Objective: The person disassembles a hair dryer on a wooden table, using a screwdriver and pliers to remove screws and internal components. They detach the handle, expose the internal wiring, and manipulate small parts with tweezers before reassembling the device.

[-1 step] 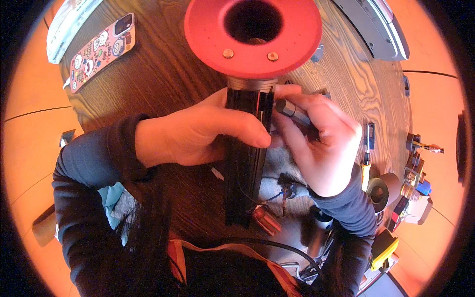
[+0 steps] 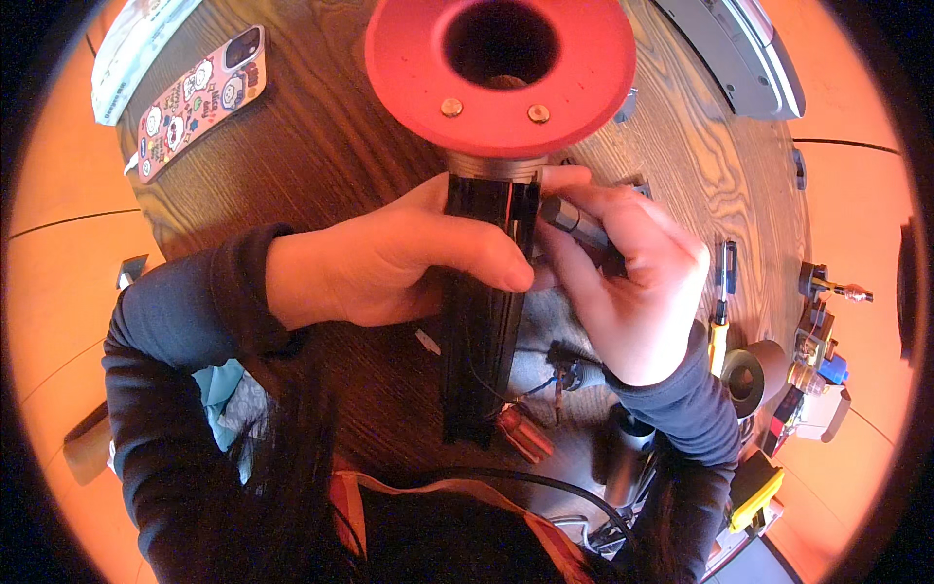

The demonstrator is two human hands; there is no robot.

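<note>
My left hand [image 2: 389, 261] is wrapped around the black handle of a hair dryer [image 2: 477, 331], its thumb lying across the front. The dryer's round red head [image 2: 593, 83] has a dark hole through the middle and two brass-coloured screws at its lower rim. Close beside the handle, my right hand [image 2: 642, 282] is closed in a pinch on a short grey faceted rod [image 2: 574, 220] that looks like a screwdriver handle. Fingers hide its far end, so I cannot tell whether it touches the dryer. Thin wires and a copper-red part [image 2: 525, 433] appear at the handle's lower end.
A phone in a pink cartoon case [image 2: 202, 105] lies at the far left. To the right are a yellow-and-black tool [image 2: 719, 336], a dark hollow cylinder [image 2: 743, 382] and several small parts. A grey appliance [image 2: 735, 54] stands far right. A black cable [image 2: 545, 480] crosses near my body.
The hair dryer's red head has shifted very slightly to the right and down. Both hands keep the same hold.
</note>
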